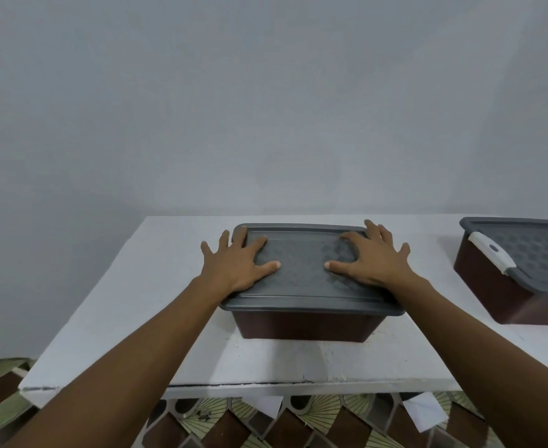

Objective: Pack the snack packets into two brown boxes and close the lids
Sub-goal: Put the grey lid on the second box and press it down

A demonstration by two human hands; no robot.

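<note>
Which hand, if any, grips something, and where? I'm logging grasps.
Neither: left hand and right hand lie flat, fingers spread, on the middle box's grey lid.

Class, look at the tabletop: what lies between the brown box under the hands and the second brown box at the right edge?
Nothing: in the head view, only bare white table separates the near box from the second box.

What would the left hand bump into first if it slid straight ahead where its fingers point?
Probably nothing on the table: the left hand points past the flat grey plastic lid toward the plain grey wall, though depth is unclear.
</note>
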